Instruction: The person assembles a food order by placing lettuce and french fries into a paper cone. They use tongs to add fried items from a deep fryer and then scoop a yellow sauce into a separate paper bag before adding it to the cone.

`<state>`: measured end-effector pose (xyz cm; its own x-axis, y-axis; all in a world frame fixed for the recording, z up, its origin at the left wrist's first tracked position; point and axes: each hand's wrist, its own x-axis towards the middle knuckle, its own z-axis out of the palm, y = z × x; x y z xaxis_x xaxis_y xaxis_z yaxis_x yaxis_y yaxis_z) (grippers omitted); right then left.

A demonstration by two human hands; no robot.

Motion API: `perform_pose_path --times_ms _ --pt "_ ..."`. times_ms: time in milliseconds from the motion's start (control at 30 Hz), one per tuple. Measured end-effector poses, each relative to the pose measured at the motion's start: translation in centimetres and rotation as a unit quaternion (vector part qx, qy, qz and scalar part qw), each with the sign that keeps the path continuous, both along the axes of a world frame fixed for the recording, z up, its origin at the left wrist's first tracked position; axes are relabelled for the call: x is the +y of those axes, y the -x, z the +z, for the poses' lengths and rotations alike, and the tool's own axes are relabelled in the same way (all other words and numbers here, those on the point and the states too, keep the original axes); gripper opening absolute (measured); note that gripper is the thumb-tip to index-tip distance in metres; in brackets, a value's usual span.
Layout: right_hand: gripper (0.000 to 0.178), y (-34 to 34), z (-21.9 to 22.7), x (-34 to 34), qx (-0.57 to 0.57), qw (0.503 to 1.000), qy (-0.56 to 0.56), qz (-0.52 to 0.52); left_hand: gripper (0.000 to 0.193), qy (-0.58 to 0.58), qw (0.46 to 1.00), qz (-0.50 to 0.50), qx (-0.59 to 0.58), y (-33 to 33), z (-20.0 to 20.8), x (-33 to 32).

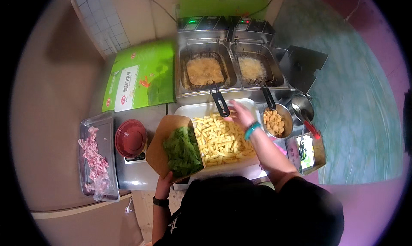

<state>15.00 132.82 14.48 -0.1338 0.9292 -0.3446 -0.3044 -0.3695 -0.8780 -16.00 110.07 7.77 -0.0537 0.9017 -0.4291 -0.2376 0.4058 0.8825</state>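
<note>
My left hand [165,180] grips the lower corner of a brown paperboard box [159,141] with leafy green lettuce [183,149] in it. The box is tilted and overlaps the left side of a white tray [186,111] of French fries [223,141]. Over the tray's far side, my right hand [241,114] has its fingers apart, close beside the black handle [219,103] of the left fryer basket. Whether the fingertips touch that handle I cannot tell. In the left fryer [205,71] the oil bubbles brownish; in the right fryer [252,68] it is paler and foaming.
Left stands a metal tray [112,171] of raw pink meat strips beside a dark red bowl [131,138] on a scale [135,159]. A green carton [139,76] lies behind. To the right are a metal bowl [289,128] of fried pieces, a pot [310,106] and a red-handled tool [313,129].
</note>
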Motion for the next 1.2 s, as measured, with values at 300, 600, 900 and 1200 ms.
perform_pose_path --times_ms 300,600,900,1200 --pt "0.02 5.0 -1.9 5.4 0.238 0.948 0.161 0.134 0.031 -0.017 0.999 0.031 0.025 0.4 -3.6 -0.7" --pt "0.023 2.8 1.8 0.7 0.161 0.972 0.035 0.166 0.021 0.013 0.999 0.046 -0.012 -1.4 2.0 -0.2" --pt "0.026 1.7 0.9 2.5 0.17 0.971 0.053 0.157 0.036 -0.088 0.989 -0.051 0.106 -0.2 -1.7 -0.2" --pt "0.024 2.1 -0.5 2.8 0.121 0.979 0.072 0.146 0.032 -0.015 0.987 -0.095 0.125 0.0 0.0 0.1"
